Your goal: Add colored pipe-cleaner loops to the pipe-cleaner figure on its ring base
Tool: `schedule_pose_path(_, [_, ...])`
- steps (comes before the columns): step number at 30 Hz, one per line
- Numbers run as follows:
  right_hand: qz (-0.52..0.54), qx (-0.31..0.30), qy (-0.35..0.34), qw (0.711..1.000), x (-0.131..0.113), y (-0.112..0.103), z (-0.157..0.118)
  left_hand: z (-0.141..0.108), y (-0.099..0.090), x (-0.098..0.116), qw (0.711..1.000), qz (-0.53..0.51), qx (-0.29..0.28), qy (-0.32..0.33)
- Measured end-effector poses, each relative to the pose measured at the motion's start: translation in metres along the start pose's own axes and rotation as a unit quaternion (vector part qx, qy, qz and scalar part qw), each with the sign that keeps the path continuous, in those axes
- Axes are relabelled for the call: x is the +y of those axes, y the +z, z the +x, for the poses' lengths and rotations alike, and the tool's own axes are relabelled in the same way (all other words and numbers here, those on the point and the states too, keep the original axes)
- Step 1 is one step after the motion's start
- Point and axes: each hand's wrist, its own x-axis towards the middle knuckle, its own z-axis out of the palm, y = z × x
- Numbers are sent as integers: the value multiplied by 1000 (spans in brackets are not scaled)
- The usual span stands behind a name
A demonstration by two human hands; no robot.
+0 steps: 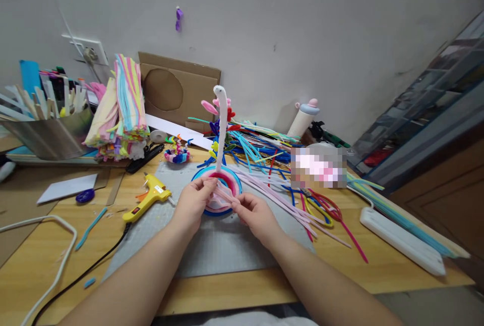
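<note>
Between my two hands stretches a short bundle of pale pink pipe cleaners [226,194]. My left hand [192,205] pinches its left end, and my right hand [257,215] pinches the right end with thumb and fingertips. Just behind and partly under the fingers lies a round coil [236,177] of blue, white and pink pipe cleaners, its front half partly hidden. From it rises an upright white fuzzy stem [222,131] with a bent, rounded tip. Both rest over a grey cutting mat [212,255].
A yellow glue gun [149,197] lies left of the mat. Loose pink pipe cleaners [280,197] and red-and-yellow-handled scissors [321,205] are at right, near a white power strip [403,240]. Bundled pipe cleaners [130,99], a metal container [53,134] and a bottle [303,119] stand behind.
</note>
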Motion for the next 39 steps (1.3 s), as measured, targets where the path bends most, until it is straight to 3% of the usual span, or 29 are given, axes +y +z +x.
schedule_pose_path(4, [45,-7,33,998,-4,1,0,0,0,2,1000,-15,-5,-2])
schedule_pose_path(10, [-28,48,-67,996,0,-3,3,-1,1,5,1000,-17,-20,-14])
schedule_pose_path(16, [-17,29,-47,998,1,-1,1,-6,4,11,999,40,-5,34])
schedule_pose_path(22, [8,24,-35,999,-4,5,-3,-14,14,0,991,33,-130,15])
schedule_pose_path(27, [30,34,-26,999,-4,9,-6,-14,12,-6,991,40,-129,14])
schedule_pose_path(34, [-9,73,-65,995,0,8,-6,-15,15,-7,991,-25,-91,-99])
schedule_pose_path(39, [-17,59,-67,996,-2,4,-5,-14,13,-6,993,84,-81,6])
